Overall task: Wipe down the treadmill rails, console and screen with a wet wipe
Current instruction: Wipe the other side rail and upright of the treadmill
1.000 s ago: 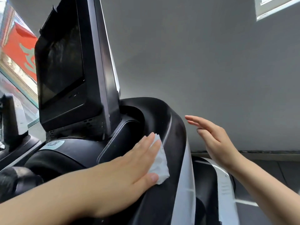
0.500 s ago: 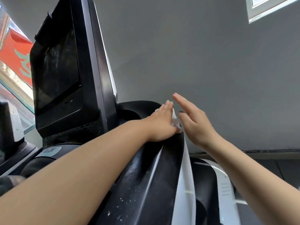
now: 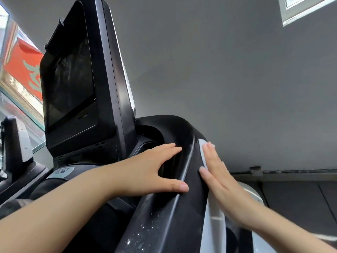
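The treadmill's black console rises toward me, speckled with white droplets low down, with its dark screen standing upright at the left. My left hand rests flat on the console's inner hollow with fingers spread and nothing under it that I can see. Flat against the console's right outer edge lies my right hand, fingers straight. A whitish patch shows under those fingertips; it looks like the wet wipe, though it blends with the pale side trim.
A grey wall fills the background, with a window corner at top right. Another machine's console stands at the far left before glass and a red banner. A white rounded part sits behind my right wrist.
My left hand swept the wipe up the console to its top edge, then drew back without it. My right hand came in and now presses flat on the right edge.
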{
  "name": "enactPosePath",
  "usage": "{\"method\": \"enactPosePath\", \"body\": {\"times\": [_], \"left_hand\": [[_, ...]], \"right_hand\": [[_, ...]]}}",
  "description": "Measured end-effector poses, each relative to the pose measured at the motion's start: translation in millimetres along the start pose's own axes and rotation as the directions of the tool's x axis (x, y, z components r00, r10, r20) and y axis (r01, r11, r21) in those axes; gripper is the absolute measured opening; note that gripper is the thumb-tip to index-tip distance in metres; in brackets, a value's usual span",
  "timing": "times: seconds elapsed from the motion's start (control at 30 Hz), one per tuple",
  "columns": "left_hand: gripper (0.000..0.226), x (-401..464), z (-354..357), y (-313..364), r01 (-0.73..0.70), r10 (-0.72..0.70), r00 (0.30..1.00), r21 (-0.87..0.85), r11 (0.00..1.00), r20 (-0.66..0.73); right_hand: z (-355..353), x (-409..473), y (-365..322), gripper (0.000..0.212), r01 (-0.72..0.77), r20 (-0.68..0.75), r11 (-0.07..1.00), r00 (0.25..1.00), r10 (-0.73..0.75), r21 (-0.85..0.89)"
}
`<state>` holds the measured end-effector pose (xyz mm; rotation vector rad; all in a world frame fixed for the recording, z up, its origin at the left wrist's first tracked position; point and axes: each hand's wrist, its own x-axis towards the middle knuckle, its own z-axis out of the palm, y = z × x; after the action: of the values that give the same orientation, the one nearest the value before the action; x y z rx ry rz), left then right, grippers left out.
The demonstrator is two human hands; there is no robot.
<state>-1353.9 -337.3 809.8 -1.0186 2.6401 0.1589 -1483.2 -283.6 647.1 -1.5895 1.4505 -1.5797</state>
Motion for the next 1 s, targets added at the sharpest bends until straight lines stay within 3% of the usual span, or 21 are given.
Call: {"method": "enactPosePath", "body": {"times": [0.1, 0.23, 0.37, 0.43, 0.5, 0.63, 0.73, 0.9, 1.0], "left_hand": [[0.109, 1.9, -4.6, 4.5, 0.026, -0.026, 0.999, 0.027, 0.999, 0.018], [0.11, 0.7, -3.9, 6.0, 0.047, -0.047, 0.999, 0.016, 0.999, 0.024], [0.108, -0.5, -3.2, 6.2, 0.037, -0.037, 0.999, -0.001, 0.999, -0.006], [0.109, -0.9, -2.9, 6.1, 0.026, -0.026, 0.999, 0.016, 1.0, -0.026], [0.114, -0.8, -2.5, 6.3, 0.029, -0.027, 0.999, 0.048, 0.998, -0.043], [0.116, -9.1, -0.1, 9.6, -0.002, 0.004, 0.999, 0.049, 0.999, -0.037], [0.117, -21.9, 1.9, 9.4, -0.024, 0.023, 1.0, 0.047, 0.999, 0.004], [0.122, -45.9, 7.8, 8.0, -0.062, 0.054, 0.995, 0.09, 0.994, 0.088], [0.122, -56.7, 8.8, 7.8, -0.073, 0.062, 0.993, 0.103, 0.992, 0.101]], "right_hand": [[-15.4, 66.7, 0.3, 0.053, -0.07, -0.002, 0.995, 0.997, 0.071, 0.077], [-33.2, 125.1, 7.7, 0.046, -0.175, 0.146, 0.966, 0.978, 0.148, 0.189], [-21.0, 79.8, 1.4, 0.046, 0.023, -0.002, 0.997, 1.0, -0.023, 0.072], [4.4, 19.7, -2.0, 0.053, 0.221, -0.06, 0.971, 0.972, -0.227, -0.091], [29.2, -33.8, -4.1, 0.058, 0.272, -0.106, 0.957, 0.954, -0.282, -0.104], [26.2, -13.4, 0.0, 0.053, 0.192, -0.211, 0.98, 0.957, -0.2, -0.061], [-1.7, 56.1, 6.8, 0.042, 0.061, -0.167, 0.981, 0.986, -0.029, 0.185], [-16.0, 73.7, 10.0, 0.032, -0.169, -0.062, 0.799, 0.967, 0.249, 0.577], [-2.1, 36.5, 14.9, 0.021, -0.185, -0.11, 0.777, 0.944, 0.31, 0.601]]}}
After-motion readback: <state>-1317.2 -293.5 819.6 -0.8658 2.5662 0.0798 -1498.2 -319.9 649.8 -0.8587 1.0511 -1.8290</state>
